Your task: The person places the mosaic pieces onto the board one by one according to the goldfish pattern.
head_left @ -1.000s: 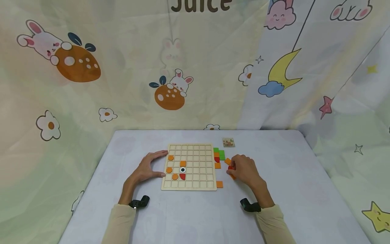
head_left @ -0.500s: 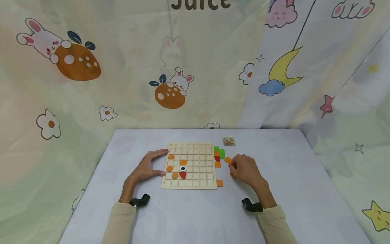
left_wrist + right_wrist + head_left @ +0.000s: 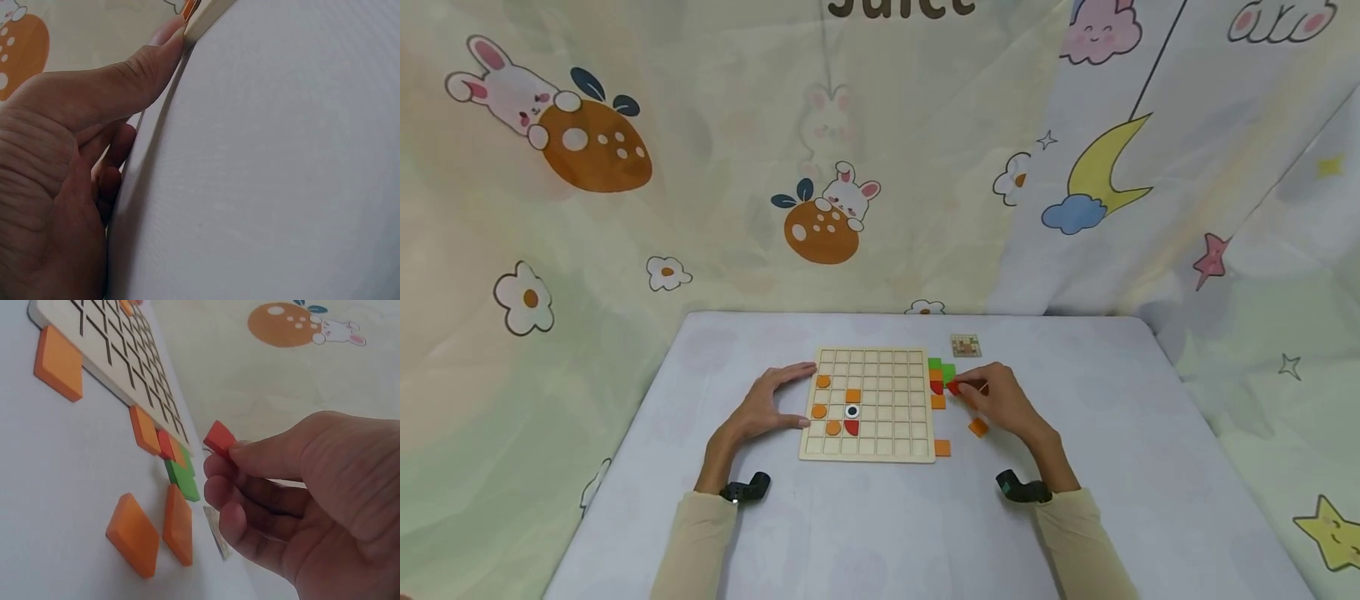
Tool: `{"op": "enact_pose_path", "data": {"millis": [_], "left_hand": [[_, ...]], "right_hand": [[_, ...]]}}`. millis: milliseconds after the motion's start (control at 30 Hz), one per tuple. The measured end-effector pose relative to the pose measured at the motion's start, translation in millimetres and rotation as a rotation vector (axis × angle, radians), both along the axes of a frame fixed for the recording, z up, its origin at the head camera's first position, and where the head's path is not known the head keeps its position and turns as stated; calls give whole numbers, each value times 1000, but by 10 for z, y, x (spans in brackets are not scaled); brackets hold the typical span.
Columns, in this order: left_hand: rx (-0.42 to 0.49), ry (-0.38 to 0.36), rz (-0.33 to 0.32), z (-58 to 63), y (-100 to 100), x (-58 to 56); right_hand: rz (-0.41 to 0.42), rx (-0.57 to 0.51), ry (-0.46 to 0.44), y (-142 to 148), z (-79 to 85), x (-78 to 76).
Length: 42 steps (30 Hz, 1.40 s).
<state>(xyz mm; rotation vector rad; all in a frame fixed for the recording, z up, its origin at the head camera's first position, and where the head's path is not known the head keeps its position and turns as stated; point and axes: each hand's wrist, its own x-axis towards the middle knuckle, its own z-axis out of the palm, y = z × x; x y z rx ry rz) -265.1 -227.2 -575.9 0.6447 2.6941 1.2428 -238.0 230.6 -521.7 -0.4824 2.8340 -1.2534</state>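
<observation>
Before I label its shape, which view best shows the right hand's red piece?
The right wrist view: the red piece, pinched by the right hand, looks largest there. The head view shows it small, partly hidden; the left wrist view doesn't show it.

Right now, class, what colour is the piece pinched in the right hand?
The piece is red; it shows best in the right wrist view.

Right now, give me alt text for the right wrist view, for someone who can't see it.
A right hand pinches a red piece above a white table. Two orange tiles lie at the lower left; further tiles in orange, red and green sit near the edge of a wooden grid board.
</observation>
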Motion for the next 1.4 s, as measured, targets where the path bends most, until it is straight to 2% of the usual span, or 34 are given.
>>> {"op": "enact_pose_path", "data": {"millis": [267,400,533,767,933,1133,1400], "left_hand": [[4,13,-3,6,-3,-5],[2,25,-3,5,-12,-5],[8,6,1,18,-2,-10],[-1,15,0,22,-2,-4],[8,7,0,9,6,13],[13,8,-1,-6,17,18],[2,12,5,-9,-7,27]], "right_hand": [[5,-162,30,-144,-85,-150],[24,-212,34,-233,-111,-222],[39,-256,25,-313,-152,-292],[71,-305,32,-496,-210,-409],[82,-327,5,-626,-244,-449],[101,-406,-8,-751,-327,-554],[123,-440,-65,-964,-314,-595]]}}
